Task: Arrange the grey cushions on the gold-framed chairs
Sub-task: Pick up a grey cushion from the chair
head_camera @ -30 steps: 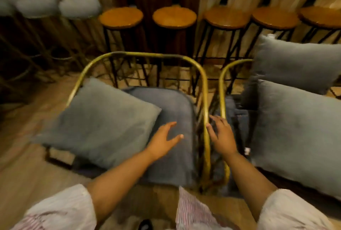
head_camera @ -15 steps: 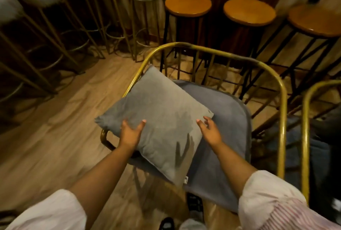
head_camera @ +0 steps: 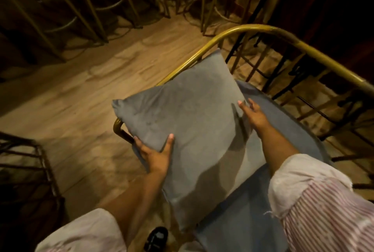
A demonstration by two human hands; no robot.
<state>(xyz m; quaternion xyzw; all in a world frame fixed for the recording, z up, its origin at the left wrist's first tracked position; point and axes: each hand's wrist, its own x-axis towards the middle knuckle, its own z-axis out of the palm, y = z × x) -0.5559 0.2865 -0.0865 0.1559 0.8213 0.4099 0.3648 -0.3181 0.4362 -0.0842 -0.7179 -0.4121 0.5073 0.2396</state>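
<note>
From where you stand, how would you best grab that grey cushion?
Probably by two opposite edges of the grey cushion, one hand from each side, as the left hand and right hand do now: it is broad, soft and lies tilted on the chair frame.

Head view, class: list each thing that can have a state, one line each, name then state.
grey cushion: tilted, gripped at two edges, overhanging the frame
left hand: gripping the cushion's near-left edge
right hand: pressed on the cushion's right edge
gold-framed chair: upright, seat pad in place
</note>
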